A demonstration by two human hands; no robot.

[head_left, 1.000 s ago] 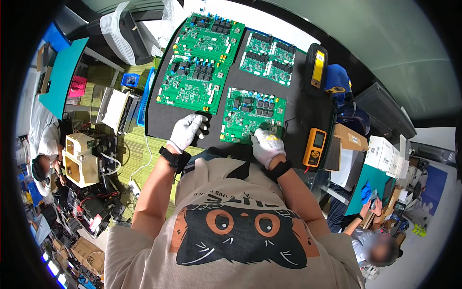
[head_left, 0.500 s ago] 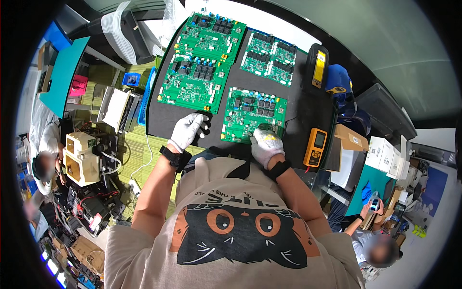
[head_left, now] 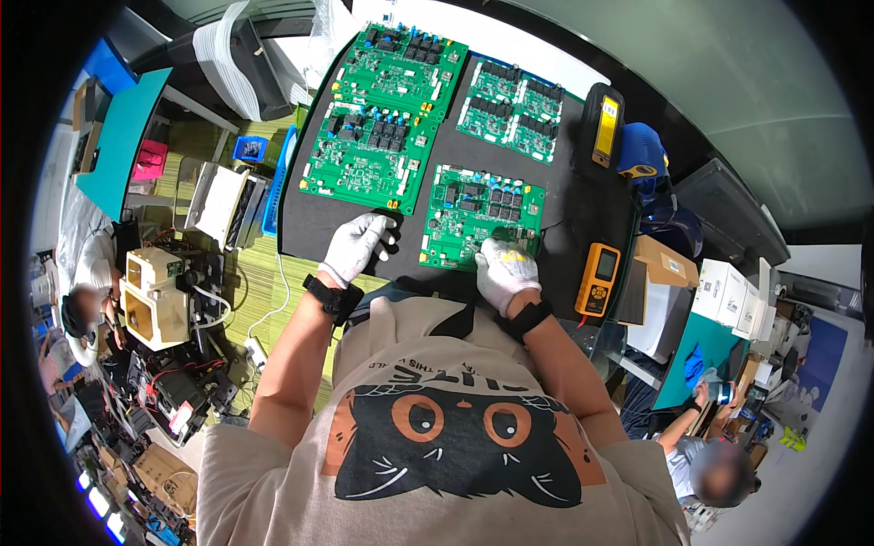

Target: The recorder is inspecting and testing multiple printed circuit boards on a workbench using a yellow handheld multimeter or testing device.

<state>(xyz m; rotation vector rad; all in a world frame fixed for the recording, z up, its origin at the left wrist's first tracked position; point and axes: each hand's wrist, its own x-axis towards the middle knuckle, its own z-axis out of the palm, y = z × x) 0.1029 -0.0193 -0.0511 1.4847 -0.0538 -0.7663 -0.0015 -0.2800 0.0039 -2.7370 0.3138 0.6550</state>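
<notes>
The fingers of the gloved right hand curl down over the near right corner of the closest green circuit board; their tips are turned away, so I cannot tell whether they are pinching something or only resting there. The fingers of the gloved left hand are loosely bent and a little apart, with nothing visible between them. That hand is just below the large lower-left circuit board, over the black table.

The closest board lies flat in front of the person, apart from the table's near edge. Its black block components sit toward the far right side. Beyond lie the large upper-left circuit board and a group of four small circuit boards. To the right are an orange handheld meter and a black device with a yellow face.

The likeliest trouble, I judge, is at the right fingertips: glove fabric could snag on small soldered parts, or uneven pressure on one corner could tip or skid the board, since the left hand is not bracing it. A careless forward sweep of the left hand could also nudge the lower-left board.
</notes>
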